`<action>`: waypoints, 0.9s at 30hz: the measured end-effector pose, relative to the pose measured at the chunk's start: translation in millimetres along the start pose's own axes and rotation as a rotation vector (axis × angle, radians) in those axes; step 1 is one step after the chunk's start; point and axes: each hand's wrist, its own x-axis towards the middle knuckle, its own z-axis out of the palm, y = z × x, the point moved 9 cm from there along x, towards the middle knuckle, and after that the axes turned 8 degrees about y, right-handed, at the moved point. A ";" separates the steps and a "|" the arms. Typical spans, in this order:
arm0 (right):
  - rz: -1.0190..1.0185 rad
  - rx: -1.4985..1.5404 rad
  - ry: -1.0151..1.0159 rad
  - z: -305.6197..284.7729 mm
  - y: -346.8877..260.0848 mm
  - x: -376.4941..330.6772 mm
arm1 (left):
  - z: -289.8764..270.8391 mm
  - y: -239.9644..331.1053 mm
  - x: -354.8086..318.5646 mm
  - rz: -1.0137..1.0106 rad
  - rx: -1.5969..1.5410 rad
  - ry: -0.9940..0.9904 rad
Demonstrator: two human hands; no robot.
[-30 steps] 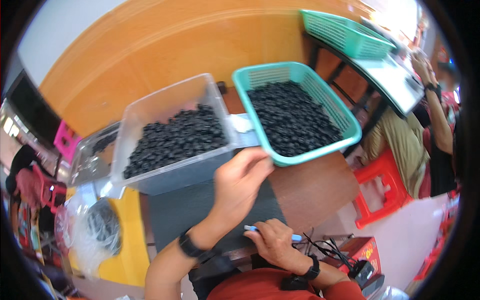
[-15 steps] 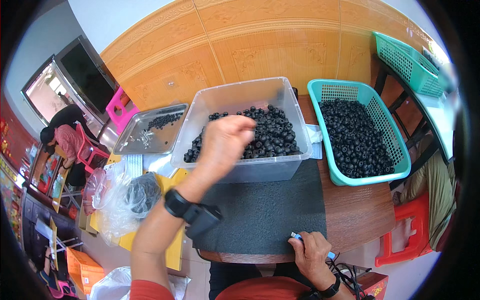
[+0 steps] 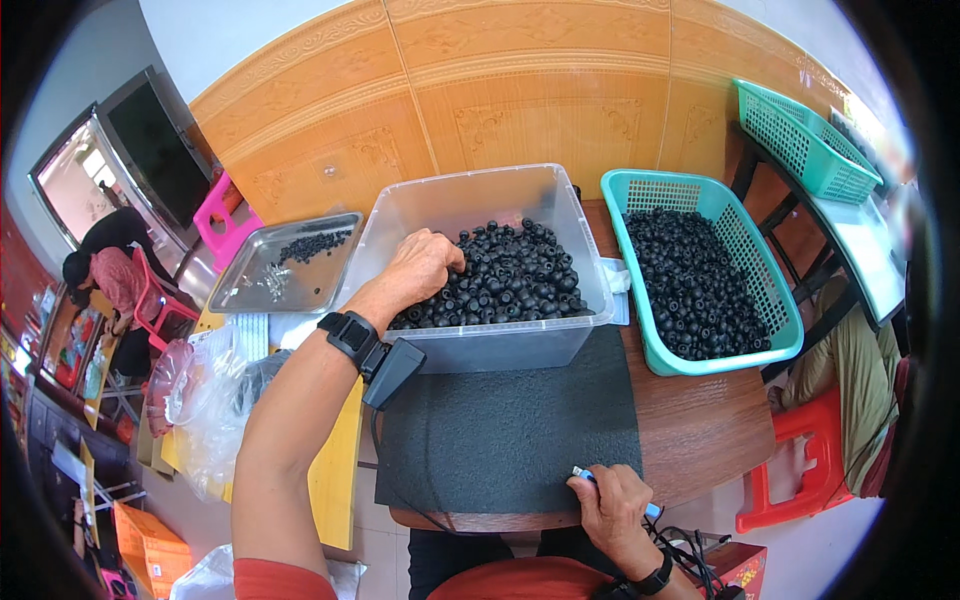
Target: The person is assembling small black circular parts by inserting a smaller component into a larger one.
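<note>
My left hand reaches into a clear plastic bin of small round black parts, each with a hole. Its fingers curl down against the parts at the bin's left side. Whatever is between the fingertips is hidden. Over the near edge of a dark mat, my right hand is closed around a slim blue tool. The tool's pale tip pokes out by the thumb, and its blue end shows past the palm.
A teal basket full of similar black parts stands to the right. Left of the bin lies a metal tray with small black and silvery pieces. Plastic bags lie nearer. Someone sits by a red stool; another person bends at far left.
My left hand has moved left and settled among the black parts in the bin. The right hand keeps its grip on the blue tool. The whole view has shifted slightly.
</note>
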 end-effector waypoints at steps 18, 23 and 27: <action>-0.018 -0.035 0.027 1.0 -1.9 -1.1 | -15.2 -18.6 -9.3 -0.258 -0.088 0.016; -0.030 -0.036 0.031 -3.5 -5.9 -3.8 | -63.1 20.2 -36.9 0.033 -0.201 0.267; 0.024 0.024 0.045 -5.6 1.0 -4.6 | -102.4 95.1 -70.5 0.154 -0.234 0.336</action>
